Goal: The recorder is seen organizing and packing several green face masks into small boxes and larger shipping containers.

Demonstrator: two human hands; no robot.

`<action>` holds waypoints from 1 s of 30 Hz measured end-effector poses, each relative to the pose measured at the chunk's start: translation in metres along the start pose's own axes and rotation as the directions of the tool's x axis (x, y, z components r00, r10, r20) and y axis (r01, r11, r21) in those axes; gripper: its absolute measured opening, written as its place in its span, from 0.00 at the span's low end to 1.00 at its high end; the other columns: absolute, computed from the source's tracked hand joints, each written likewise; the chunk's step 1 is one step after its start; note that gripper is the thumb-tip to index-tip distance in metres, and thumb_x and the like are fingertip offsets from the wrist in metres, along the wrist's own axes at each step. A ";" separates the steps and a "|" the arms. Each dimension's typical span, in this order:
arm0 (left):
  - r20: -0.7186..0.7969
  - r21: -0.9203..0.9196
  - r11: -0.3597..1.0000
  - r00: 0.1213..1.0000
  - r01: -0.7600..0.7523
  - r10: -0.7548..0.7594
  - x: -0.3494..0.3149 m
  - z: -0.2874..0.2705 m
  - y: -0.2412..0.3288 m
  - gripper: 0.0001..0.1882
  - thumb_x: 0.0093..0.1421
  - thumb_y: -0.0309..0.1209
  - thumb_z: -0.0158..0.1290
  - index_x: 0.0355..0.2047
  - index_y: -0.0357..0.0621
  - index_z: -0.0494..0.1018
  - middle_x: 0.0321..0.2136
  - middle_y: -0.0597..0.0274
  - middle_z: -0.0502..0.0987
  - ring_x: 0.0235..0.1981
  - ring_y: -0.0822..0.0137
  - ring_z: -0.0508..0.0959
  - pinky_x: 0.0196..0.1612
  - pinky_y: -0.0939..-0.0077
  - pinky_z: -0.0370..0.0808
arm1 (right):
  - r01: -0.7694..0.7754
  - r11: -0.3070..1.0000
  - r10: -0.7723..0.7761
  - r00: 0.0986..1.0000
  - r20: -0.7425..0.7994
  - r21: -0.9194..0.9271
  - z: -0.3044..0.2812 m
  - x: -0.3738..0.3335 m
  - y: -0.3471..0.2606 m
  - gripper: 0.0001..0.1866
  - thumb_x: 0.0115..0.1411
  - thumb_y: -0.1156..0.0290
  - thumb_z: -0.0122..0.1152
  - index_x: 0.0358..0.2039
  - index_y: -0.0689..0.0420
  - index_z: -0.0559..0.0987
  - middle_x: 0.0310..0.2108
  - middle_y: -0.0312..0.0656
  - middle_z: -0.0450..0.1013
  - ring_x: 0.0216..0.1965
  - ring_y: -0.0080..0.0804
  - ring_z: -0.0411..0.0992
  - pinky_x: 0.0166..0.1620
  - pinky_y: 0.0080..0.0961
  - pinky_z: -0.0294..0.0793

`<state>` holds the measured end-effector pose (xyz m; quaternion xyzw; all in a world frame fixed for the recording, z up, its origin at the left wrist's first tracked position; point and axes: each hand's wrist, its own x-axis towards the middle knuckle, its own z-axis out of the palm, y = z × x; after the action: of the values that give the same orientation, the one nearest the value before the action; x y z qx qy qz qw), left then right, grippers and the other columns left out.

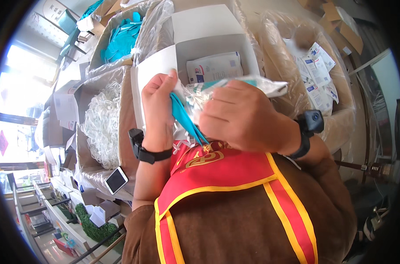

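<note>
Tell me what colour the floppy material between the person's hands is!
The floppy material is bright turquoise blue, best seen in the head view.

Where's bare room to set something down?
The far flap of the white box looks bare, behind its packets; so does the left flap, beside your left hand. Either might not bear weight. Crowded: white straps left, teal pieces beyond, loose packets far right, teal strips by your right hand.

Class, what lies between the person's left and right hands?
In the head view, blue-green strips and part of a plastic bag lie between the left hand and the right hand.
</note>
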<state>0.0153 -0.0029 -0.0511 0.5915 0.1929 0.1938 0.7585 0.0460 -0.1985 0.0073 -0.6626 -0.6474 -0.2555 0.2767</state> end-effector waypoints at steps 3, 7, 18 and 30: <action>-0.073 0.024 0.999 0.997 0.026 -0.024 0.016 -0.019 -0.001 0.14 0.60 0.33 0.57 0.19 0.42 0.72 0.15 0.74 0.69 0.15 0.82 0.64 0.19 0.85 0.57 | 0.016 0.995 -0.016 1.000 -0.002 0.103 -0.022 0.000 -0.007 0.05 0.46 0.72 0.60 0.26 0.55 0.76 0.23 0.34 0.68 0.27 0.31 0.69 0.31 0.26 0.67; -0.127 0.073 0.995 0.989 -0.069 0.077 0.033 -0.058 -0.013 0.10 0.58 0.31 0.58 0.23 0.39 0.74 0.17 0.72 0.71 0.17 0.81 0.67 0.22 0.85 0.62 | -0.011 0.988 0.025 0.996 -0.087 0.154 -0.035 -0.004 0.003 0.04 0.48 0.74 0.64 0.27 0.56 0.78 0.23 0.38 0.71 0.27 0.34 0.71 0.30 0.26 0.68; 0.551 0.558 0.697 0.829 -0.451 0.095 -0.045 -0.002 0.057 0.18 0.46 0.20 0.60 0.40 0.39 0.77 0.28 0.66 0.77 0.25 0.77 0.69 0.29 0.82 0.66 | -0.169 0.906 0.207 0.977 -0.057 0.389 -0.005 0.002 0.046 0.05 0.50 0.76 0.61 0.26 0.56 0.73 0.22 0.42 0.68 0.28 0.45 0.69 0.31 0.36 0.68; 0.569 0.403 0.833 0.817 -0.379 0.096 -0.042 -0.005 0.029 0.12 0.48 0.18 0.54 0.36 0.35 0.75 0.26 0.59 0.77 0.29 0.72 0.75 0.35 0.78 0.72 | -0.028 0.979 0.034 0.999 -0.028 0.202 0.009 0.009 0.029 0.09 0.45 0.75 0.63 0.29 0.58 0.75 0.31 0.42 0.72 0.33 0.41 0.71 0.36 0.33 0.72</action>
<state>-0.0246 -0.0141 -0.0211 0.8164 -0.0570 0.0645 0.5710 0.0748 -0.1859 0.0057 -0.6372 -0.6550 -0.1948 0.3564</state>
